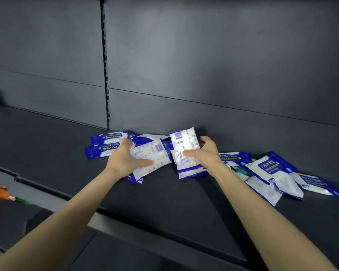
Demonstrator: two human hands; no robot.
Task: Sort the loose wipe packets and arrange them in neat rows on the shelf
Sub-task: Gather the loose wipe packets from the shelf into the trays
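Wipe packets: white film, blue ends, blue print.
- Two flat packets: laid face up, one in front of other, at rear left of dark shelf, near back panel.
- Barcode packet: back side up, tilted, gripped by left hand, more packets seen beneath.
- Upright packet: back side shown, held by right hand, further packets under its lower edge.
- Loose heap: scattered at right, overlapped, askew, some face up with "75%" label.

Your footage was dim and cool-toned, lit from above with a soft sheen on the back panel. The wipe packets smeared a bit, and your wide lens bowed the shelf edges.
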